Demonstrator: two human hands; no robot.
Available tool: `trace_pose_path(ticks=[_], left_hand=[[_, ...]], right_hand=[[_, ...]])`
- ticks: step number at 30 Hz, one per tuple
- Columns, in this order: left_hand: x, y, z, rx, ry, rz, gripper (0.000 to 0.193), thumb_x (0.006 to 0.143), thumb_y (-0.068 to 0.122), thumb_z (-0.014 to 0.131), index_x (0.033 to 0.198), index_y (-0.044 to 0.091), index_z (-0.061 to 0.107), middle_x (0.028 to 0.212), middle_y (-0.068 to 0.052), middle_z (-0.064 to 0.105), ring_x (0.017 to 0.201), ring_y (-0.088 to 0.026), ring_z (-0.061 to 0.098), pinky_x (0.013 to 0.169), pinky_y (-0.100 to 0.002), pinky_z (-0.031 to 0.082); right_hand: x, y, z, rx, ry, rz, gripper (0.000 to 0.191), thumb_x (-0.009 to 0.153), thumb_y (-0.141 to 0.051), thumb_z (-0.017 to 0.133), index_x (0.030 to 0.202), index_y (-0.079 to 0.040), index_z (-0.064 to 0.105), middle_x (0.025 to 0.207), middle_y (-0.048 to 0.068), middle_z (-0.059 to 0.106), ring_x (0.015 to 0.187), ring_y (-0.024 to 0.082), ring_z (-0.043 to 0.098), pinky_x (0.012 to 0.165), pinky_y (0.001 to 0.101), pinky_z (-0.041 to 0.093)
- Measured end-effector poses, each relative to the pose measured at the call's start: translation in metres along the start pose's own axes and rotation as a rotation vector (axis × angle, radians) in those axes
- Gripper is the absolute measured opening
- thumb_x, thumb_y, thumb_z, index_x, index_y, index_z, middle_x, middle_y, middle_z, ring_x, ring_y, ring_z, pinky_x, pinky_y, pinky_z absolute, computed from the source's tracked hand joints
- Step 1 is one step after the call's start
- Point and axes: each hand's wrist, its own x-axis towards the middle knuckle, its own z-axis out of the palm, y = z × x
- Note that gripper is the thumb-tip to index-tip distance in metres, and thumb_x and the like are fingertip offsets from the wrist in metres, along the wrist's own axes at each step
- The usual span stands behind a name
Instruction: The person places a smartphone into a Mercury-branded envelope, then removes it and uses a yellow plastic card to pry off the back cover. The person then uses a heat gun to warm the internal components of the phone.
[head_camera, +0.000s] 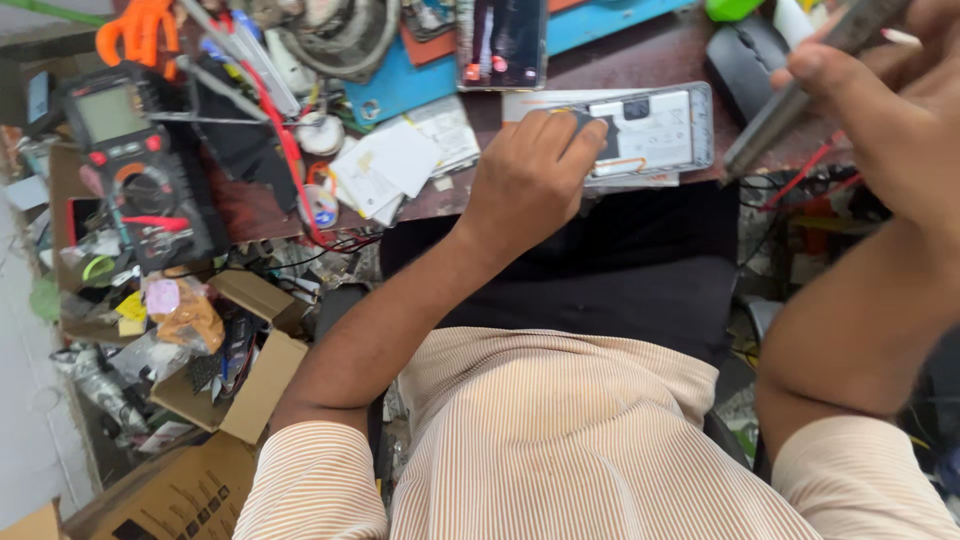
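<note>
Left hand (530, 170) laid palm down on the opened, white-and-grey flat phone body (655, 130), fingers curled together and fingertips (590, 135) pressing its left part. Phone body lying flat on the dark reddish-brown counter (640, 60), near the counter's front edge, with a black cloth-covered lap just below.

Right hand (890, 80) raised at the upper right, closed around a grey metal cylindrical tool (800, 95); tool slanting down and left, tip hovering just beside the phone body's right end, apart from it as far as can be told. Thumb resting along the tool's shaft.

Further back on the counter, a dark upright phone with a lit screen (500, 40) on a blue mat (400, 85). Left of the phone body, a loose heap of white paper slips (395, 160). At the far left, a black-and-red multimeter with a grey display (135, 160), red lead (285, 140) trailing across the clutter. Orange-handled pliers (140, 30) at the top left corner.

Below the counter on the left, open brown cardboard boxes (255, 380) stuffed with small parts and plastic bags. Beige-and-white striped shirt (560, 440) filling the lower middle.
</note>
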Motion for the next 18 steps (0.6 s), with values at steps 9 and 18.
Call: trace_pose_path(ticks=[9, 18], left_hand=[[0.023, 0.019, 0.038, 0.049, -0.139, -0.017, 0.081, 0.081, 0.057, 0.081, 0.134, -0.001, 0.062, 0.129, -0.02, 0.06, 0.117, -0.036, 0.054, 0.103, -0.049, 0.042], [0.01, 0.003, 0.022, 0.055, -0.249, -0.058, 0.075, 0.088, 0.049, 0.079, 0.134, -0.007, 0.059, 0.138, -0.027, 0.057, 0.129, -0.042, 0.052, 0.113, -0.049, 0.039]], right_hand=[[-0.004, 0.013, 0.004, -0.448, 0.251, -0.343, 0.016, 0.113, -0.006, 0.064, 0.103, 0.006, 0.069, 0.083, 0.007, 0.067, 0.071, 0.011, 0.063, 0.063, 0.0217, 0.042], [-0.004, 0.039, 0.012, -0.397, 0.35, -0.377, 0.013, 0.112, -0.004, 0.067, 0.112, 0.006, 0.059, 0.097, 0.007, 0.059, 0.077, 0.011, 0.058, 0.069, 0.0242, 0.044]])
